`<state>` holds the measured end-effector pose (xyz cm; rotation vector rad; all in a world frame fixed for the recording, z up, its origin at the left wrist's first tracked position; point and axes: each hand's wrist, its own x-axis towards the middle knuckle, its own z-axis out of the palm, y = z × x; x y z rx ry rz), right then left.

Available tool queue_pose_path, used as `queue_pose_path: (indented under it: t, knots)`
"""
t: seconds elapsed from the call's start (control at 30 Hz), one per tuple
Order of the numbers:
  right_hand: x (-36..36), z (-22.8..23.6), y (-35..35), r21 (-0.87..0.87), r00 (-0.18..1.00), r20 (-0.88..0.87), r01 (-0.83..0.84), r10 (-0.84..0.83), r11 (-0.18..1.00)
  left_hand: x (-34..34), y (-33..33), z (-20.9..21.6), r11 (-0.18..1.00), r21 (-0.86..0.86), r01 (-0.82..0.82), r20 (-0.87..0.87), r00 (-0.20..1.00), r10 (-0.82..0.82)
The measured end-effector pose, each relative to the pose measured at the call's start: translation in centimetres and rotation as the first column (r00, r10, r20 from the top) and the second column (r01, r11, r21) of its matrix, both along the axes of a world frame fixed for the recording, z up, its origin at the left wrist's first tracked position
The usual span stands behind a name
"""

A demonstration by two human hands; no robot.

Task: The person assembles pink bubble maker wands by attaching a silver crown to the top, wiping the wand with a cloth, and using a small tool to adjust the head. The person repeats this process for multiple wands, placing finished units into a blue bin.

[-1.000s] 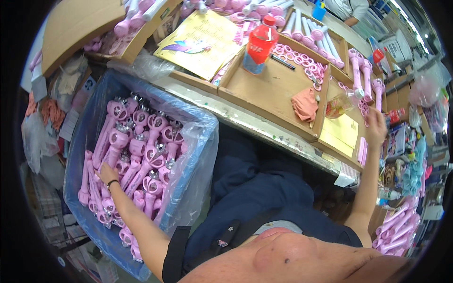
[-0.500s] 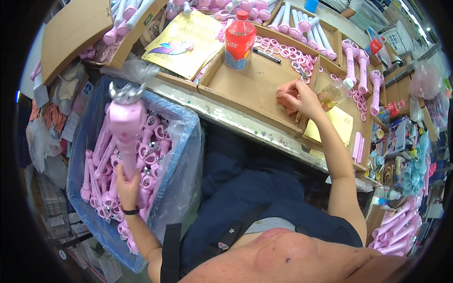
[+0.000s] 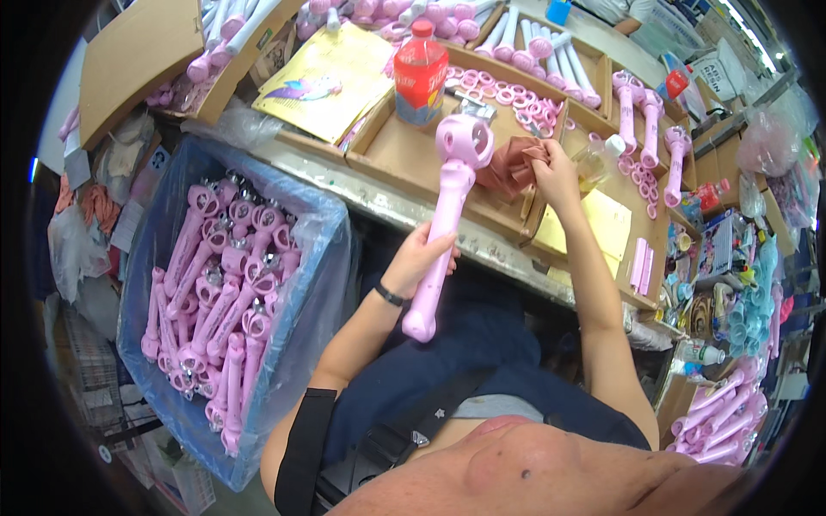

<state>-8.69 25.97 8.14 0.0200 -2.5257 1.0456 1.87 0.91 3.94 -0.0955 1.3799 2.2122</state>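
Observation:
My left hand (image 3: 416, 265) is wrapped round the handle of a pink toy wand (image 3: 453, 196), held slanting up over the edge of the worktable. The wand's round openwork head points away from me, with a shiny silver piece at its top. Beside that head, my right hand (image 3: 557, 179) pinches a crumpled brown-orange cloth (image 3: 509, 170). The cloth hangs close to the head; I cannot tell whether they touch. On the left, a blue bin (image 3: 314, 344) with a plastic lining holds many similar pink wands (image 3: 211, 297).
A red-labelled bottle (image 3: 420, 77) stands in a cardboard tray (image 3: 387, 142) near pink rings (image 3: 538, 112). Right of the cloth are a clear bottle (image 3: 594, 165) and yellow paper (image 3: 585, 230). Yellow sheets (image 3: 323, 90) lie at the back left. Further right stand pink wands (image 3: 651, 129).
My left hand has brought the wand from above the blue bin rightward to the table edge. My right hand has lifted the cloth beside the wand's head.

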Motion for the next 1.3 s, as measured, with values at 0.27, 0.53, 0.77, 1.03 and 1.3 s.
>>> queue_pose_path:
  t: [0.27, 0.53, 0.77, 1.03, 1.3]
  knots:
    - [4.8, 2.7, -8.7, -0.203, 0.947, -0.101, -0.32, 0.305, 0.926, 3.8, 0.9, 0.2, 0.997, 0.053, 0.058, 0.082, 0.995, -0.062]
    - [4.9, -2.7, -11.1, -0.389, 0.997, -0.063, -0.055, 0.033, 0.92, 4.5, 2.4, -1.8, 0.998, -0.043, -0.035, -0.043, 0.999, 0.033]
    - [5.2, -1.5, -10.5, -0.779, 0.983, -0.156, -0.18, 0.094, 0.601, 4.7, 3.6, -1.8, 0.739, -0.56, -0.375, -0.626, 0.776, -0.081]
    - [8.0, 0.3, -11.1, -0.987, 0.877, -0.003, -0.081, 0.48, 0.141, 2.7, 2.0, 2.1, 0.981, -0.182, 0.068, -0.231, 0.967, -0.11]
    - [6.0, 1.2, -8.1, -0.977, 0.871, -0.15, -0.204, 0.467, 0.066, 4.2, 1.9, 1.1, 0.965, -0.25, 0.079, -0.399, 0.9, -0.177]
